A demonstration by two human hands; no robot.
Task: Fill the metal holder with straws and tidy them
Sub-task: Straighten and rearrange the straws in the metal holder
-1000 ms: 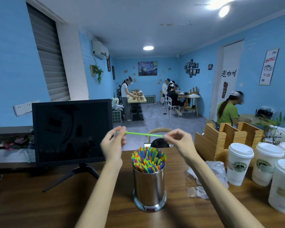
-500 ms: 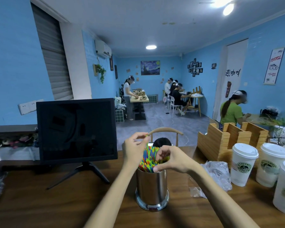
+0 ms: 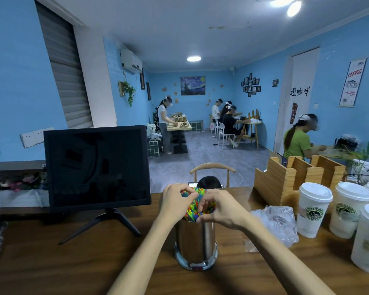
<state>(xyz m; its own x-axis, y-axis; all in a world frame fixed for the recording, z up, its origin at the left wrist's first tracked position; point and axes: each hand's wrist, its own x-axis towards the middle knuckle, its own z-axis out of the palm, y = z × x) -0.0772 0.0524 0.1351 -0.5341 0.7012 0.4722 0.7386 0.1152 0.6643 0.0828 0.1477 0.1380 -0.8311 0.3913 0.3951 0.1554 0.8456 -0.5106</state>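
A shiny metal holder [image 3: 195,243] stands upright on the wooden counter [image 3: 73,262], packed with a bundle of colourful straws [image 3: 193,206]. My left hand [image 3: 175,202] curls round the left side of the straw tops. My right hand [image 3: 219,208] curls round their right side, thumb at the front by the rim. Together the hands ring the bundle, and the fingers hide much of it.
A dark monitor [image 3: 96,167] on a tripod stand sits at the left. A crumpled plastic bag [image 3: 279,224], several lidded paper cups [image 3: 313,207] and a wooden organiser [image 3: 290,177] crowd the right. A chair back [image 3: 212,167] shows behind the counter.
One second ago both hands held a green straw level above the holder. They then came down with it, and now they cup the bundle of straw tops from both sides.
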